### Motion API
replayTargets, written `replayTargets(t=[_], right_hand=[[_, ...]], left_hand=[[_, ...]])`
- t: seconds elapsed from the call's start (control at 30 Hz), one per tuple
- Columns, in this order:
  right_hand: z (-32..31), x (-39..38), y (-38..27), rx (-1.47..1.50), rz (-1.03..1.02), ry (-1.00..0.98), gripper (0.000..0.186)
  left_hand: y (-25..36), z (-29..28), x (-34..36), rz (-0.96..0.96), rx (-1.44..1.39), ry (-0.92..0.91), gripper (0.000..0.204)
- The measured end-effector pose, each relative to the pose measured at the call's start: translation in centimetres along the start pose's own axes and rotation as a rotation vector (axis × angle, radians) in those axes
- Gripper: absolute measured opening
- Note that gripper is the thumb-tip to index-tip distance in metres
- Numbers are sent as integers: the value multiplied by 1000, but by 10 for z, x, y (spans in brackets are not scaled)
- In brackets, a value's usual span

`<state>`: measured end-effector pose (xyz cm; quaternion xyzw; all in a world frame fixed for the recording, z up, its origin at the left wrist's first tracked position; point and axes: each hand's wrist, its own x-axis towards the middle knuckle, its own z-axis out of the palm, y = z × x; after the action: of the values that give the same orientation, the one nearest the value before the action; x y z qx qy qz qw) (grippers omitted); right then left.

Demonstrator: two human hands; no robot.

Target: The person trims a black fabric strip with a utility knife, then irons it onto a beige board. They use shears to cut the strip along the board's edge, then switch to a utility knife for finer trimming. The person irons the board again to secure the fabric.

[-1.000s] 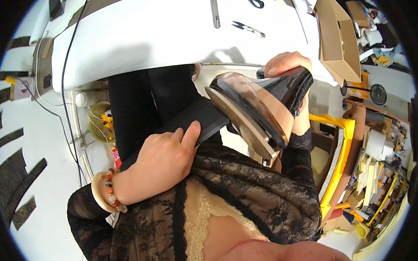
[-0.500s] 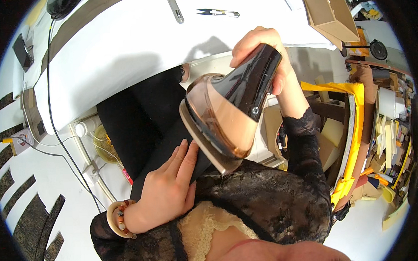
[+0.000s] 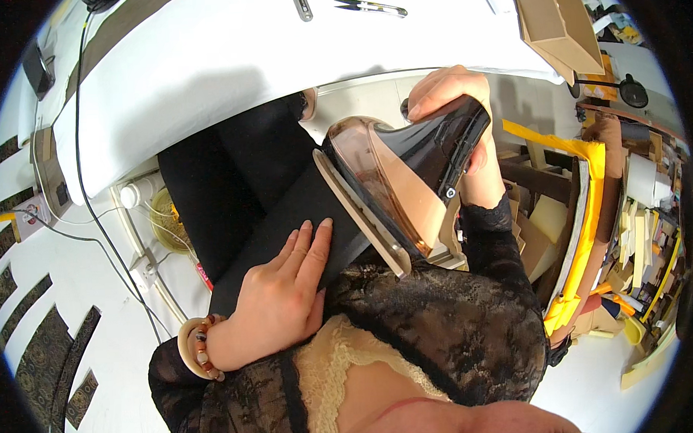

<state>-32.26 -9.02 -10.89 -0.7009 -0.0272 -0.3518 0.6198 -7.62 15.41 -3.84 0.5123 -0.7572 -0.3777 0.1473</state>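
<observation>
The left hand [image 3: 284, 291] lies flat, open, on a strip of black cloth [image 3: 286, 226] across the lap, while the right hand [image 3: 458, 121] grips an iron [image 3: 403, 184] tilted above it, seemingly poised to press, needing a steady lowering.

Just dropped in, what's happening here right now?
A person is working with a clothes iron. The right hand grips its black handle and holds it tilted, soleplate lifted off and facing down-left. The left hand lies flat, fingers spread, on a strip of black fabric across the lap. Beyond is a white-covered table with small black snips lying on it.
</observation>
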Motion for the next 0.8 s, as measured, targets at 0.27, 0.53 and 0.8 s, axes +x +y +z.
replayTargets(t=[0.27,0.53,0.8], right_hand=[[12,-31,-18,-159,105,137,74],[-3,-9,16,-134,241,164,64],[6,-16,18,17,248,138,49]], left_hand=[[-2,-6,3,-11,-31,33,78],[4,-9,10,8,-22,7,74],[-2,-6,9,31,-7,-48,77]])
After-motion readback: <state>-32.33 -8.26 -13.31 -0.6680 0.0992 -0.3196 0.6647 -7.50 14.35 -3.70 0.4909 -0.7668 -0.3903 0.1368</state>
